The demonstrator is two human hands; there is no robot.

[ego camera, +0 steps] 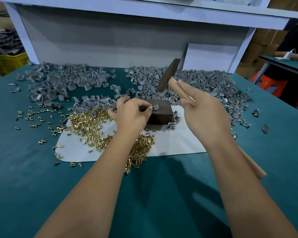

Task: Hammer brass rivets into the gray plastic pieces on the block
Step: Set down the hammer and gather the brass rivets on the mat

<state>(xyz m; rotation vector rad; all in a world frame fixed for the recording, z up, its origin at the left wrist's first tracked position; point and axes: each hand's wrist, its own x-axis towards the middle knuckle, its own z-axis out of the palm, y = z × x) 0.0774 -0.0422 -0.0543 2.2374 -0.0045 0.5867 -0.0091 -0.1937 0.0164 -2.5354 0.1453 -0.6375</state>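
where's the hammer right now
In the head view the hammer is raised right of centre in the right hand, its dark head above the block and in front of the gray plastic pieces.

The setting is a small-parts assembly workshop or factory bench. The tabletop [33,169] is covered in a green work mat, with a white backboard [101,42] and an overhead shelf [162,11] forming a workstation frame. Bulk stock lies loose on the mat: heaps of gray plastic pieces [205,81] and a spread of brass rivets [86,121] over a white sheet [179,143]. A dark block [162,112] serves as an anvil, with a hammer [169,74] above it. A yellow crate [9,62] and cardboard boxes [260,47] stand beyond, beside a second green-topped bench [286,60].
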